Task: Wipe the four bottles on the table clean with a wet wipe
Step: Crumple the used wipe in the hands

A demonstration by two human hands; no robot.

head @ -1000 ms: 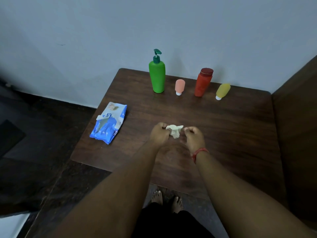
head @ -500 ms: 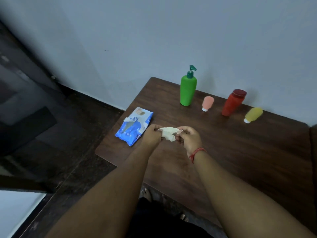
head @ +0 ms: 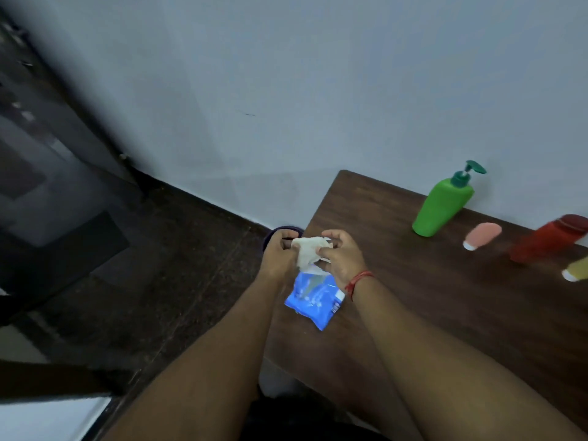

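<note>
A room in a home is indicated. A dark wooden tabletop (head: 445,313) is set against a plain pale painted wall (head: 318,90), above a dark speckled stone floor (head: 178,275). Household toiletries are lined up along the wall: a green pump bottle (head: 440,206), a small pink bottle (head: 482,235), a red bottle (head: 547,238) and a yellow bottle (head: 577,270). A blue pack of wet wipes (head: 313,297) is also seen.

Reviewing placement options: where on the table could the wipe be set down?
Bare wood lies between the blue wipe pack and the bottle row, from green pump bottle to yellow bottle. Crowded: the back edge by the wall, and the left edge under both hands.
</note>
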